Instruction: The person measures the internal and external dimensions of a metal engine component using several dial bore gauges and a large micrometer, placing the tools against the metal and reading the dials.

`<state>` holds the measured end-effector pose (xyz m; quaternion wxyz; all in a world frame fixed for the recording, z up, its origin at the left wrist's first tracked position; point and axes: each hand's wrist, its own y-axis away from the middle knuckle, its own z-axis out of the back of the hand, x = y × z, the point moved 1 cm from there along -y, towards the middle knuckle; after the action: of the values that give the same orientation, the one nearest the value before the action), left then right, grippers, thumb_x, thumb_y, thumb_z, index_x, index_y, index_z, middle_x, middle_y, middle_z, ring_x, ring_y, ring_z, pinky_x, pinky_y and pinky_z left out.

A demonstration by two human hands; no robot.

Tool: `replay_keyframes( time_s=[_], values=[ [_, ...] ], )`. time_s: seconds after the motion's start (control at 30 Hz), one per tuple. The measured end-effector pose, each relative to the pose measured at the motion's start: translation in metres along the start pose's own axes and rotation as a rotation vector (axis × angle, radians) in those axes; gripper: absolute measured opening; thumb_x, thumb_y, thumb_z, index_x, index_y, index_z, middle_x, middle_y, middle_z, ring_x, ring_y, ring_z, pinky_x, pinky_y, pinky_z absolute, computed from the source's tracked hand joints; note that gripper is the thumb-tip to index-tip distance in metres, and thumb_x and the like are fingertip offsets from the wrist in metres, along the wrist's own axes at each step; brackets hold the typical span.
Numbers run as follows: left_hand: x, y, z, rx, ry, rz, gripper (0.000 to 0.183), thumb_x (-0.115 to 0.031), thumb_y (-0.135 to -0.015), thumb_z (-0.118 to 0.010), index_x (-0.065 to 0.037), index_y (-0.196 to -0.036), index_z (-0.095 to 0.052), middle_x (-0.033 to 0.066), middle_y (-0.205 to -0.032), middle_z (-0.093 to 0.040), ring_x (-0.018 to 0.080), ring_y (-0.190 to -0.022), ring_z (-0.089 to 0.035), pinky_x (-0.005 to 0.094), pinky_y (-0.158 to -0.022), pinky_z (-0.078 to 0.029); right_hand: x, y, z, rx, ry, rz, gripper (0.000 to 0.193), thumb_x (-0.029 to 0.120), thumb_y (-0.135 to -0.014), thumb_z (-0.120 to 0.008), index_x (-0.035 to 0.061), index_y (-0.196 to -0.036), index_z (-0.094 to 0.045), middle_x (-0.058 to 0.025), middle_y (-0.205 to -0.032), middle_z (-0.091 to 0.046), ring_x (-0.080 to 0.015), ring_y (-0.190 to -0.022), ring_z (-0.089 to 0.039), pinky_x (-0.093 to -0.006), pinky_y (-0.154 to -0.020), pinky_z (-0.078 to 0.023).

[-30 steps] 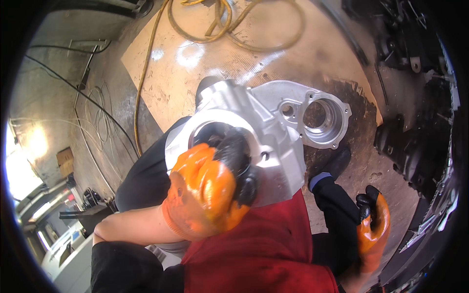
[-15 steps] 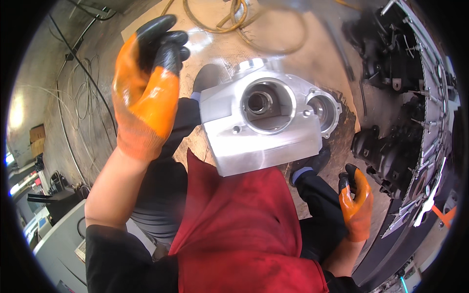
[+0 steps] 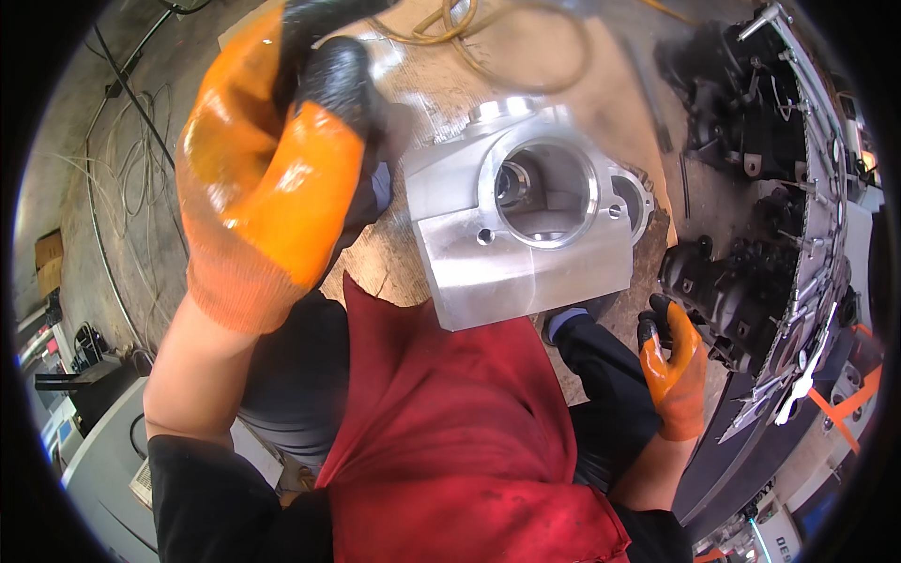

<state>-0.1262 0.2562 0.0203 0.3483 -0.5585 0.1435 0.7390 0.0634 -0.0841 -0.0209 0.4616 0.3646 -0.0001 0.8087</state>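
Note:
A machined aluminium housing (image 3: 526,267) rests in front of my knees, its big round bore (image 3: 549,188) facing up. My left hand (image 3: 272,178), in an orange and black glove, is raised close to the camera, up and left of the housing and clear of it. Its fingers curl away from view and the palm is hidden. My right hand (image 3: 674,366), gloved the same way, hangs low at the right beside a black cast part (image 3: 718,296). It holds nothing. A red cloth (image 3: 450,441) drapes over my lap below the housing.
More black cast parts (image 3: 723,84) and a metal rack (image 3: 817,188) line the right side. Yellowish hoses (image 3: 488,47) loop on the brown board beyond the housing. Thin wires (image 3: 122,188) trail over the concrete floor at the left. A grey cabinet (image 3: 94,450) stands lower left.
My left hand has come out of the housing's bore and risen up and left toward the camera. The bore now shows empty. My right hand has stayed low at the right.

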Motion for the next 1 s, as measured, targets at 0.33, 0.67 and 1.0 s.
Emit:
replay_keyframes(
  time_s=[0.33, 0.67, 1.0],
  values=[
    [0.013, -0.005, -0.011, 0.12, -0.132, -0.037, 0.039, -0.009, -0.099, -0.054, -0.001, -0.138, -0.054, 0.0098, -0.116, -0.068, 0.0142, -0.097, -0.065, 0.0263, -0.085, -0.049, -0.01, -0.002, 0.002, 0.049, -0.062, -0.045, 0.04, 0.0, -0.087, -0.063, -0.0078, -0.126, -0.058, -0.0185, -0.106, -0.069, -0.0232, -0.097, -0.069, -0.0328, -0.088, -0.052],
    [0.01, -0.008, -0.037, 0.329, -0.272, 0.282, 0.029, 0.0, -0.096, -0.058, 0.002, -0.125, -0.062, 0.006, -0.097, -0.069, 0.0121, -0.089, -0.065, 0.0257, -0.081, -0.051, -0.015, 0.0, 0.011, 0.062, -0.09, -0.135, 0.045, 0.003, -0.09, -0.063, -0.0062, -0.133, -0.054, -0.0188, -0.112, -0.066, -0.0251, -0.103, -0.066, -0.0343, -0.092, -0.05],
    [0.017, -0.008, -0.036, 0.445, -0.563, -0.113, 0.038, -0.006, -0.087, -0.071, 0.004, -0.122, -0.062, 0.0113, -0.113, -0.066, 0.02, -0.104, -0.064, 0.0327, -0.094, -0.049, -0.035, 0.013, 0.018, 0.002, 0.089, 0.015, 0.046, 0.006, -0.085, -0.069, -0.0059, -0.128, -0.058, -0.0206, -0.109, -0.067, -0.0314, -0.098, -0.067, -0.0369, -0.089, -0.052]
  ],
)
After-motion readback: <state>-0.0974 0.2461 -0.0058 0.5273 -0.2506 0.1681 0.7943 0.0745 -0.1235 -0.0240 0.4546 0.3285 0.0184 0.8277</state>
